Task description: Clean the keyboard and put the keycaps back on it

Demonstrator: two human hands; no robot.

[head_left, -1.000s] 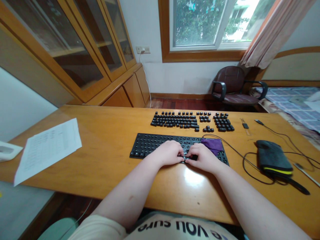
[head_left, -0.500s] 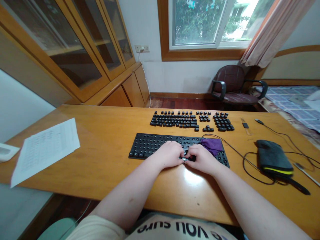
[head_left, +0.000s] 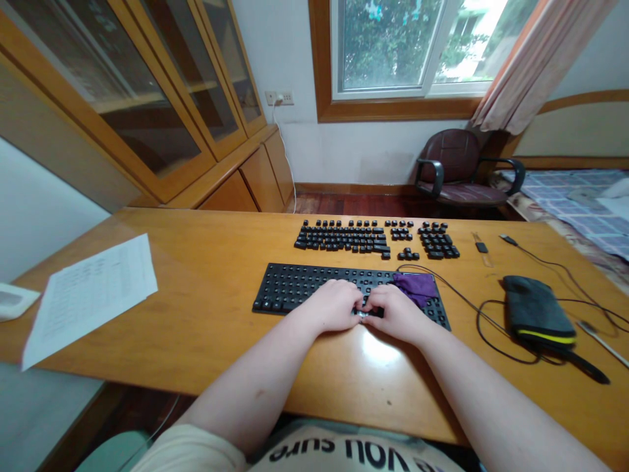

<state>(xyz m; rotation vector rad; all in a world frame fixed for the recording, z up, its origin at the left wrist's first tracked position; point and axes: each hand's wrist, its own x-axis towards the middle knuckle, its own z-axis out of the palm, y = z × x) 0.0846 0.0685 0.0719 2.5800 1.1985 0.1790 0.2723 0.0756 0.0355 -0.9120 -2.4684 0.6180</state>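
Observation:
A black keyboard base (head_left: 295, 288) with its keycaps taken off lies on the wooden desk (head_left: 206, 308). My left hand (head_left: 333, 305) and my right hand (head_left: 397, 311) rest on its near edge, fingers curled together, pinching a small metallic piece (head_left: 363, 314) between them that I cannot name. A purple cloth (head_left: 417, 287) lies on the keyboard's right end, just beyond my right hand. The removed black keycaps (head_left: 344, 236) are laid out in keyboard order farther back.
A printed sheet (head_left: 88, 292) overhangs the desk's left edge. At the right lie a dark pouch with a yellow stripe (head_left: 538, 308), black cables (head_left: 486, 321) and a pen-like tool (head_left: 602, 341). A chair (head_left: 457, 170) stands beyond the desk by the window.
Both hands stay closed together at the keyboard's near edge, with only slight finger shifts. The view has nudged a little.

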